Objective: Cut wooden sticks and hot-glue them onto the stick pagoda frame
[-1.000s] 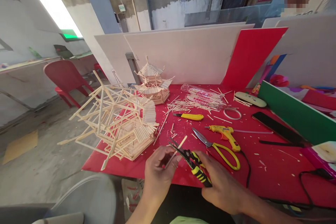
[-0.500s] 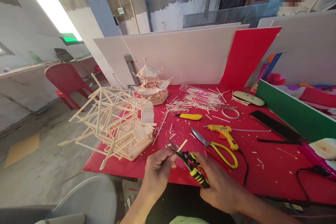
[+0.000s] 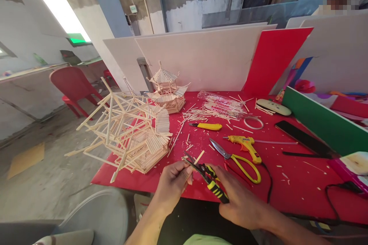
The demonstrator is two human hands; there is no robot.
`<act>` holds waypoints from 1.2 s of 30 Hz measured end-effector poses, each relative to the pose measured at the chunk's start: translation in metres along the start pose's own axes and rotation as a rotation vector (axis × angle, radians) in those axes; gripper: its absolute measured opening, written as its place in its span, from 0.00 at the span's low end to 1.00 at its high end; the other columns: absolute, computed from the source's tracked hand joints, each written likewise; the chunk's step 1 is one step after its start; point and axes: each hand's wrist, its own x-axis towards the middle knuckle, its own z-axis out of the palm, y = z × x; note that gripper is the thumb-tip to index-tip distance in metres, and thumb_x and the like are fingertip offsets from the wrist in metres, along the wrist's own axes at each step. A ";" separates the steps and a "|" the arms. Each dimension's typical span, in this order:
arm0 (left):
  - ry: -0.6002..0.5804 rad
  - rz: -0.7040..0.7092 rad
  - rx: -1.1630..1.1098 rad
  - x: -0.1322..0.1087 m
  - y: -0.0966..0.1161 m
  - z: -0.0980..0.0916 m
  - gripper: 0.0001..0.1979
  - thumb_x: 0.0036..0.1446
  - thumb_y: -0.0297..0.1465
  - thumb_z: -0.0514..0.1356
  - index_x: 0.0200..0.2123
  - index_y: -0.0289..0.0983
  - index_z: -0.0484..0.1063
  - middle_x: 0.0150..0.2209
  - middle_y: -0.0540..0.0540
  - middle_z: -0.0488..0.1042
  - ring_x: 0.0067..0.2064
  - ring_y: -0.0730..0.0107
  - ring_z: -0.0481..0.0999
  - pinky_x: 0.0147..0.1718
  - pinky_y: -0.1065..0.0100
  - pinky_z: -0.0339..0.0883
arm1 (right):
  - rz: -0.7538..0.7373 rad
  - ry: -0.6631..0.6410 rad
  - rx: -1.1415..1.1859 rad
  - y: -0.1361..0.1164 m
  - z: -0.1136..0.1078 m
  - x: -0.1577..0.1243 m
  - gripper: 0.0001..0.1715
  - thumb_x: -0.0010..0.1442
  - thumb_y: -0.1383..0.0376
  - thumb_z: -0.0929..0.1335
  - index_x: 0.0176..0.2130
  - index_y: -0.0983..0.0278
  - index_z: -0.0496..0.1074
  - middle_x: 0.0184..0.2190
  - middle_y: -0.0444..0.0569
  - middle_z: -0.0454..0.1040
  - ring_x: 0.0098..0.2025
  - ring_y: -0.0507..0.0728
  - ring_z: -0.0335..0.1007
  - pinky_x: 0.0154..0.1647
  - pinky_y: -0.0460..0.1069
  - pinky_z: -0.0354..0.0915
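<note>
My left hand [image 3: 172, 183] pinches a short wooden stick [image 3: 199, 157] near the table's front edge; its far end points up and to the right. My right hand [image 3: 240, 199] is wrapped round the black and yellow-green handles of a pair of shears [image 3: 216, 190]. The blades are spread around the stick, close to my left fingertips. Left of my hands stands a large open frame of wooden sticks [image 3: 123, 130] with slatted panels. Yellow-handled scissors [image 3: 243, 166] lie just beyond my right hand.
Behind are a small stick pagoda [image 3: 166, 88], a loose stick pile [image 3: 207, 113] and a yellow utility knife [image 3: 208, 126]. A yellow glue gun [image 3: 244, 147], tape roll [image 3: 253, 122] and black phone [image 3: 301, 136] lie right on the red table [image 3: 296, 183]. White boards [image 3: 195, 61] stand behind.
My view shifts slightly. Both hands keep their grip on the stick and shears, nearly in the same place. The person at the back right moves further right.
</note>
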 end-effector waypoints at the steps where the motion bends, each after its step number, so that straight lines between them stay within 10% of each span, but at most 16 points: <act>1: 0.028 0.020 0.033 0.001 -0.001 -0.002 0.20 0.56 0.45 0.62 0.21 0.36 0.68 0.16 0.55 0.56 0.18 0.79 0.50 0.19 0.72 0.42 | 0.016 -0.030 0.034 -0.001 -0.001 -0.001 0.56 0.43 0.71 0.63 0.70 0.65 0.46 0.69 0.55 0.51 0.71 0.65 0.43 0.68 0.63 0.49; 6: 0.091 0.124 0.226 0.003 -0.002 -0.012 0.15 0.60 0.41 0.60 0.26 0.37 0.73 0.22 0.51 0.67 0.24 0.73 0.63 0.25 0.71 0.55 | 0.171 -0.072 0.227 -0.002 -0.009 -0.011 0.51 0.43 0.69 0.63 0.67 0.62 0.57 0.65 0.52 0.61 0.67 0.67 0.54 0.63 0.60 0.58; 11: 0.096 0.201 0.244 0.001 -0.005 -0.011 0.13 0.59 0.38 0.61 0.27 0.36 0.76 0.23 0.49 0.70 0.27 0.69 0.68 0.29 0.70 0.60 | 0.230 -0.227 0.681 -0.002 0.000 -0.019 0.39 0.43 0.67 0.65 0.56 0.58 0.70 0.39 0.48 0.77 0.41 0.61 0.74 0.41 0.54 0.69; 16: 0.212 0.181 0.105 0.030 -0.033 -0.013 0.11 0.56 0.38 0.63 0.30 0.36 0.79 0.23 0.48 0.74 0.26 0.69 0.69 0.28 0.69 0.63 | 0.291 -0.383 1.067 -0.001 0.014 -0.010 0.40 0.39 0.65 0.67 0.54 0.60 0.69 0.31 0.45 0.71 0.28 0.54 0.69 0.31 0.51 0.66; 24: 0.404 0.296 0.098 0.073 -0.045 -0.017 0.20 0.47 0.28 0.68 0.47 0.41 0.79 0.53 0.41 0.76 0.59 0.53 0.68 0.51 0.61 0.63 | 0.262 -0.584 1.634 0.009 0.001 0.015 0.35 0.38 0.70 0.65 0.49 0.64 0.73 0.31 0.45 0.67 0.28 0.50 0.64 0.32 0.50 0.65; 29: -0.037 0.081 -0.321 0.058 -0.031 -0.009 0.31 0.43 0.30 0.73 0.53 0.38 0.74 0.39 0.40 0.82 0.36 0.62 0.79 0.35 0.66 0.69 | 0.221 -0.788 1.725 0.008 0.003 0.018 0.37 0.37 0.69 0.63 0.50 0.65 0.72 0.30 0.45 0.67 0.28 0.51 0.63 0.32 0.50 0.66; 33: 0.189 0.033 -0.361 0.060 -0.033 -0.010 0.19 0.34 0.31 0.76 0.33 0.32 0.80 0.25 0.46 0.79 0.25 0.71 0.74 0.25 0.72 0.65 | 0.203 -0.756 1.625 0.001 -0.002 0.011 0.39 0.36 0.65 0.63 0.51 0.65 0.70 0.34 0.48 0.68 0.33 0.54 0.66 0.38 0.54 0.66; 36: 0.347 0.036 -0.393 0.061 -0.036 -0.015 0.17 0.35 0.32 0.76 0.31 0.33 0.79 0.24 0.48 0.78 0.24 0.74 0.74 0.21 0.75 0.62 | 0.187 -0.429 1.285 -0.005 -0.010 0.010 0.36 0.41 0.59 0.66 0.51 0.64 0.69 0.38 0.51 0.70 0.39 0.58 0.68 0.44 0.56 0.65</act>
